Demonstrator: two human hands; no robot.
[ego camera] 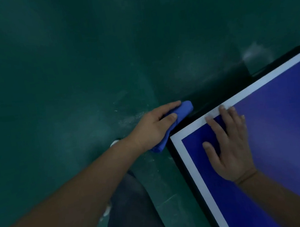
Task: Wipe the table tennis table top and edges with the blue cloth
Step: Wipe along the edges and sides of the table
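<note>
Cloth [184,109] position: blue, bunched into a thick wad and held against the black edge [217,97] of the table [284,117]. It sits just past the near corner, on the side running away from you. One tail hangs below your palm, right beside the corner.

Left hand [152,128]: clasping the cloth, with your fingers laid over its outer face and your thumb tucked against the near side. The wad sits between your palm and the edge. The exact contact line is in shadow.

Right hand [228,145]: flat on the table top just inside the corner, with the fingers spread and the fingertips reaching the white line [187,157]. It holds nothing and reads as a brace.

Handling notes (judgement): the cloth is soft, light and limp. It will fold and slip out of a loose hold, and the hanging tail could drag or catch on the corner. Take it across the middle of the wad, as you have it, so the pad is thick under your fingers. The table top looks stiff and smooth. The edge is a narrow hard lip, so wrap the wad a little over it.

Stage (judgement): edge wiping, at the corner. Nothing shows how much of the top is done. Dark green floor [66,66] lies beyond the edge.
</note>
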